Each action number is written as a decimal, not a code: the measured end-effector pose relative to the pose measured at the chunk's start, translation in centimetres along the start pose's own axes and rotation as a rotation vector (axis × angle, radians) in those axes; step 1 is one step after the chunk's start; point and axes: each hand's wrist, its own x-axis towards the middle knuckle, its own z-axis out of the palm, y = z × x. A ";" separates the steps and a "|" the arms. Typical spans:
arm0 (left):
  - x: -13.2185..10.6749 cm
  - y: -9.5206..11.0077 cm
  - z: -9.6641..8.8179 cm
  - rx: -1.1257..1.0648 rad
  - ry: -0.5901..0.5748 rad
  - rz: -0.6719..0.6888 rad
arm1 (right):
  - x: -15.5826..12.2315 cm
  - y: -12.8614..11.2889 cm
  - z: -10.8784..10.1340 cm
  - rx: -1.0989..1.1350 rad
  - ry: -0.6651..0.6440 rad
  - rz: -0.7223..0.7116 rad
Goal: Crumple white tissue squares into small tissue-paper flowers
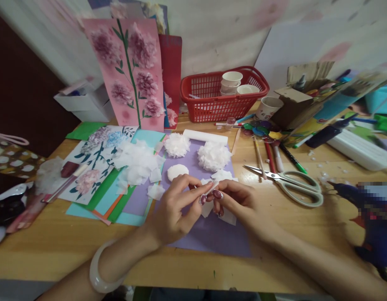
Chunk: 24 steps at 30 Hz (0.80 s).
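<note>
My left hand (174, 209) and my right hand (234, 200) meet over a purple paper sheet (212, 234) on the wooden table. Both pinch the same small piece of white tissue paper (209, 188) between thumb and fingers. More white tissue bits lie under my right hand. Two white tissue flowers (177, 144) (214, 155) and a small round white pad (177, 171) rest on the purple sheet just beyond my hands. A loose heap of white tissue squares (137, 163) lies to the left.
Pale green scissors (287, 182) lie open to the right, with pens and markers (275, 154) behind. A red basket (225, 94) holds paper cups. A pink flower poster (131, 71) leans on the wall. A blue glue gun (369, 217) sits far right.
</note>
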 end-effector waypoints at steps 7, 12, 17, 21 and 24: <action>0.1 0.2 0.0 -0.112 -0.014 -0.105 | 0.1 0.2 0.0 0.009 0.013 0.006; 0.1 -0.1 0.2 -0.144 0.059 -0.189 | 0.2 0.4 -0.1 0.027 0.042 0.006; 0.4 -0.2 0.2 -0.104 0.113 -0.210 | 0.1 0.1 -0.1 0.035 0.036 0.035; 0.6 0.0 0.0 -0.093 0.105 -0.198 | 0.1 0.1 -0.2 0.033 0.016 0.021; 0.7 0.1 0.0 -0.090 0.117 -0.170 | 0.2 0.3 -0.3 0.033 -0.008 0.007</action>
